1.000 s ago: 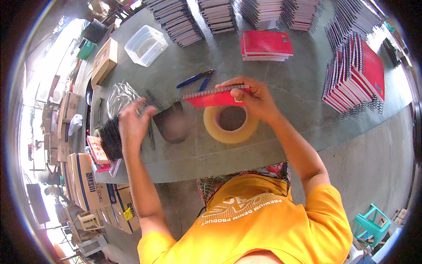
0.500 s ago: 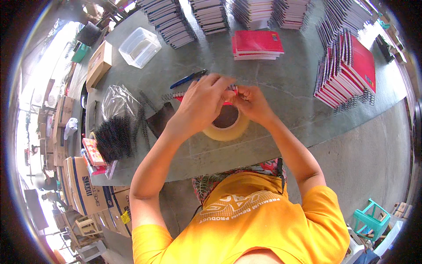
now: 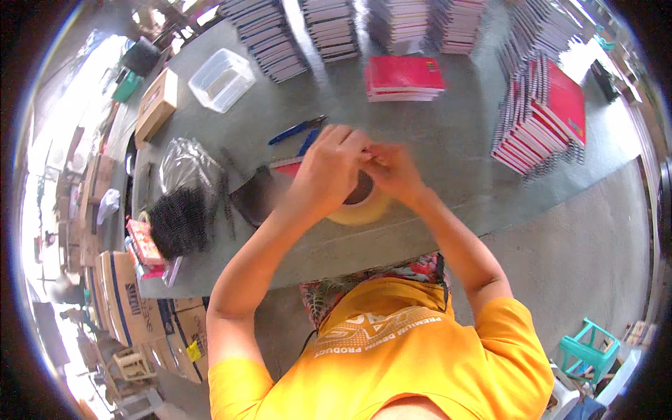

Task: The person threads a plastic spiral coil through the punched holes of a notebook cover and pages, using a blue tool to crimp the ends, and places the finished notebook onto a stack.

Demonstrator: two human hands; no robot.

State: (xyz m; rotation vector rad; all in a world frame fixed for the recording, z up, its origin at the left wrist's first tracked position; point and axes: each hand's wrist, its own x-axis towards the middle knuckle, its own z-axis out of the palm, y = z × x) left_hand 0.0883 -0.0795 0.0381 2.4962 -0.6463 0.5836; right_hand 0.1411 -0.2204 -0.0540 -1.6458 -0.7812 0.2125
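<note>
meeting at fingertips over tape roll [image 3: 359, 212], left hand [image 3: 327, 171] and right hand [image 3: 396, 171] curled, grip too blurred to tell, red notebook [image 3: 285, 167] mostly hidden behind left hand, blue tool [image 3: 295, 131] beyond

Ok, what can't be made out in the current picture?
In the head view:
Red notebook: mostly hidden behind the left hand.
Right hand: motion-blurred, so its exact grip is unclear.
Tape roll: partly covered by both hands.
Back notebook stacks: cut off by the upper edge.
</note>
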